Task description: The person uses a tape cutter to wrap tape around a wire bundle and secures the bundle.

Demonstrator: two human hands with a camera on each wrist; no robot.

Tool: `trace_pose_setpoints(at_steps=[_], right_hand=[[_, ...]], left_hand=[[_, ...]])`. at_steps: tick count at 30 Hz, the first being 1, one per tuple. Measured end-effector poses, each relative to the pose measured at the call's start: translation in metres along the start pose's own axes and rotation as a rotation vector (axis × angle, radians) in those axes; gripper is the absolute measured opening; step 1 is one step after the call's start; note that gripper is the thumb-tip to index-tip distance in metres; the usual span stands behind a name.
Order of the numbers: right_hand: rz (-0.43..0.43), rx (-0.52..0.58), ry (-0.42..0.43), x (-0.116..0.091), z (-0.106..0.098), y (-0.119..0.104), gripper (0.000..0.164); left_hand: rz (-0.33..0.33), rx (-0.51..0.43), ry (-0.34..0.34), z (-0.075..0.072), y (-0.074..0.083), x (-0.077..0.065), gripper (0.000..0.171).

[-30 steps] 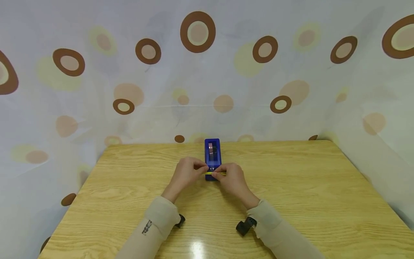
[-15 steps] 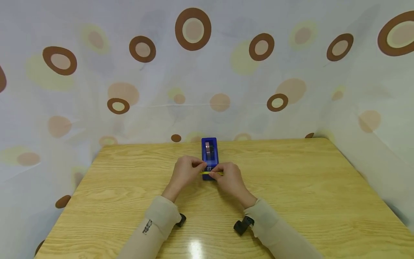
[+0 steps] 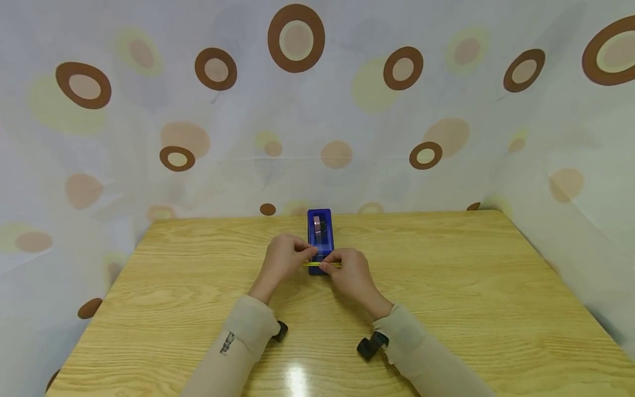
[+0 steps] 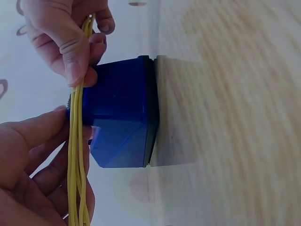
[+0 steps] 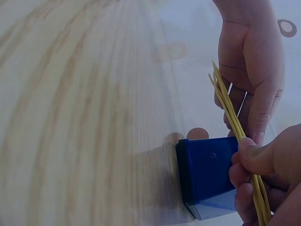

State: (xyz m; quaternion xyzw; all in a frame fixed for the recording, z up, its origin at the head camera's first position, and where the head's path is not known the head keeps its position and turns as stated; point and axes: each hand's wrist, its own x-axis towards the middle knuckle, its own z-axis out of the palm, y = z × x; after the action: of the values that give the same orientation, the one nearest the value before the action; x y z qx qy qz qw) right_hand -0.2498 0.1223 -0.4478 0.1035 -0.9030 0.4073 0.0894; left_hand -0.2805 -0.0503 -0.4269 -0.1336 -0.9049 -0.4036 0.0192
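Observation:
A blue tape dispenser point(image 3: 319, 229) stands on the table in front of me, with a pinkish roll and a dark roll showing in its opening. My right hand point(image 3: 353, 273) pinches a bundle of thin yellow strands point(image 4: 75, 150) between thumb and fingers, crosswise at the dispenser's near end. At the cutter end, my left hand point(image 3: 283, 259) has thumb and index finger together, seemingly on the end of the clear tape point(image 4: 94, 133), which is hard to see. The strands run past the left fingers point(image 4: 44, 125). In the right wrist view, the right thumb point(image 5: 256, 157) presses on the bundle.
The wooden table point(image 3: 446, 286) spreads out on both sides of the hands. Behind it hangs a pale cloth point(image 3: 367, 132) with brown rings, close to the dispenser's far end. Black wrist straps point(image 3: 373, 346) sit at the cuffs.
The head view has shifted slightly, so the dispenser and hands appear a little further left. The left fingertips sit slightly higher; both hands keep their hold.

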Motion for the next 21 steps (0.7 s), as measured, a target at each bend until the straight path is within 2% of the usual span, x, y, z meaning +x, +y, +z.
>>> trace_pose_setpoints(at_steps=[11, 21], right_hand=[[-0.004, 0.003, 0.001, -0.001, 0.003, -0.002, 0.011], [0.007, -0.026, 0.026, -0.001, 0.004, -0.001, 0.012]], left_hand=[[-0.051, 0.029, -0.079, -0.008, 0.004, 0.007, 0.015], [-0.036, 0.006, -0.097, -0.007, 0.000, 0.012, 0.015]])
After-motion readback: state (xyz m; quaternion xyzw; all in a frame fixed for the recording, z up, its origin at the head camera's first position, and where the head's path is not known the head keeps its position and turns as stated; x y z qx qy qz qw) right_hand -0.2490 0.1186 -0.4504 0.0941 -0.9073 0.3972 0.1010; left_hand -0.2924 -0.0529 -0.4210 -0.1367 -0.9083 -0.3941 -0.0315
